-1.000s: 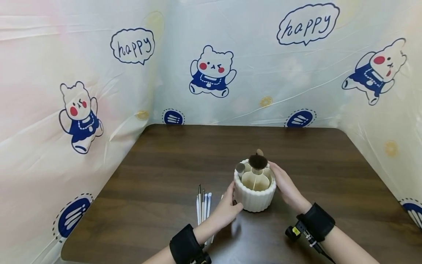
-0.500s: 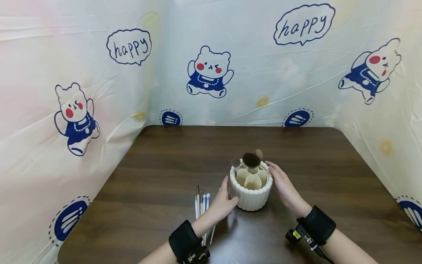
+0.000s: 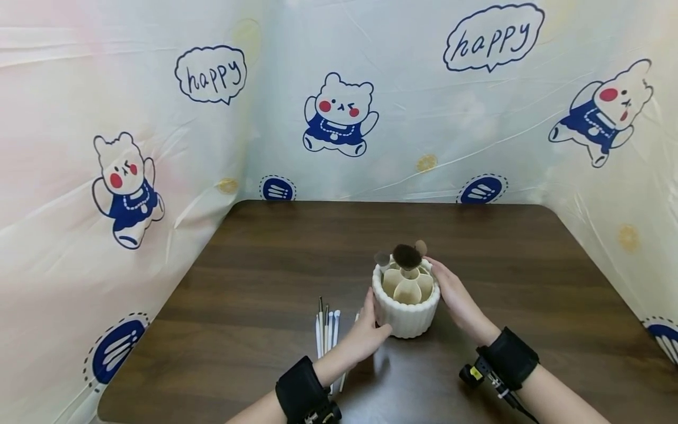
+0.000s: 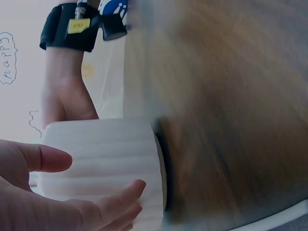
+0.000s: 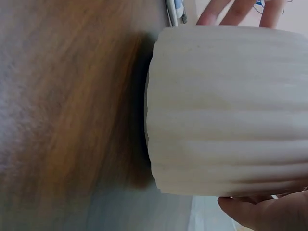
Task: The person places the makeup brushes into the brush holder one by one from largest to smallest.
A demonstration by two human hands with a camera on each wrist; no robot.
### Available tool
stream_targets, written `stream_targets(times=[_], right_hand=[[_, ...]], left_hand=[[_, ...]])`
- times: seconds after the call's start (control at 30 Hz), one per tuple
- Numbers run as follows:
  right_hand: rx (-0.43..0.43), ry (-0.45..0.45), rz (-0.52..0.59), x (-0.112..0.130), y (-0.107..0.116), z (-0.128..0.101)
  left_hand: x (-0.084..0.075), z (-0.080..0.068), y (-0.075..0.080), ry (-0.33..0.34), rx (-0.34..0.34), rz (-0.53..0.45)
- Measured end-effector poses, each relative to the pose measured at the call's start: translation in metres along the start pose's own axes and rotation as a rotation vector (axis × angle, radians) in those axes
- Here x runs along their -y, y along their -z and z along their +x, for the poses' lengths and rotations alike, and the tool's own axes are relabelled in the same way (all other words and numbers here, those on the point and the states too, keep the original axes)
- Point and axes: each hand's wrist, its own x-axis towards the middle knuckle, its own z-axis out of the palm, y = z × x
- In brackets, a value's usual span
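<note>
A cream ribbed brush holder (image 3: 408, 318) with several compartments stands upright on the table, right of centre in the head view. In it are a large dark-haired makeup brush (image 3: 406, 257), a tan-tipped brush (image 3: 421, 247) and a pale grey brush (image 3: 381, 258). My left hand (image 3: 364, 338) holds its left side, thumb toward the front; the left wrist view has thumb and fingers spread along the ribbed wall (image 4: 110, 154). From the right, my right hand (image 3: 459, 297) grips the wall, its fingers reaching toward the back. The right wrist view is mostly filled by the holder (image 5: 221, 115).
Several slim white-handled brushes (image 3: 327, 330) lie on the brown wooden table (image 3: 238, 294), left of the holder and partly under my left forearm. A printed curtain (image 3: 402, 106) with bears surrounds the table's back and sides. Both wrists wear black straps with cameras.
The holder has turned clockwise as seen from above: the grey brush has gone from the left toward the back, the tan one slightly right. Both hands stay at its sides.
</note>
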Motion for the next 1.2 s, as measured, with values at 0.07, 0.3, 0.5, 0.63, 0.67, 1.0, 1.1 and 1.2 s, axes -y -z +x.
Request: stream_targets(times=[0.07, 0.3, 0.5, 0.63, 0.67, 1.0, 1.1, 1.2], right_hand=[[-0.021, -0.004, 0.002, 0.0, -0.001, -0.003], [-0.059, -0.025, 0.027, 0.001, -0.006, -0.01], [-0.048, 0.0, 0.0, 0.004, -0.003, -0.005], [-0.032, -0.01, -0.02, 0.004, 0.0, 0.0], [-0.028, -0.02, -0.02, 0.004, 0.0, 0.001], [-0.062, -0.004, 0.022, 0.001, -0.006, -0.007], [-0.081, 0.037, 0.039, -0.006, -0.007, -0.012], [-0.092, 0.05, 0.033, -0.009, -0.007, -0.015]], left_hand=[[0.001, 0.004, 0.001, -0.008, -0.009, 0.007], [0.0, 0.013, 0.007, -0.018, -0.03, 0.005], [0.001, 0.008, 0.005, -0.009, -0.034, 0.011], [0.001, -0.001, -0.001, -0.019, -0.032, 0.001], [0.001, -0.003, -0.003, -0.025, -0.033, 0.003], [0.002, 0.0, -0.006, -0.036, -0.061, 0.026], [0.005, 0.007, -0.002, -0.045, -0.068, 0.02], [0.008, 0.012, 0.002, -0.058, -0.071, 0.024]])
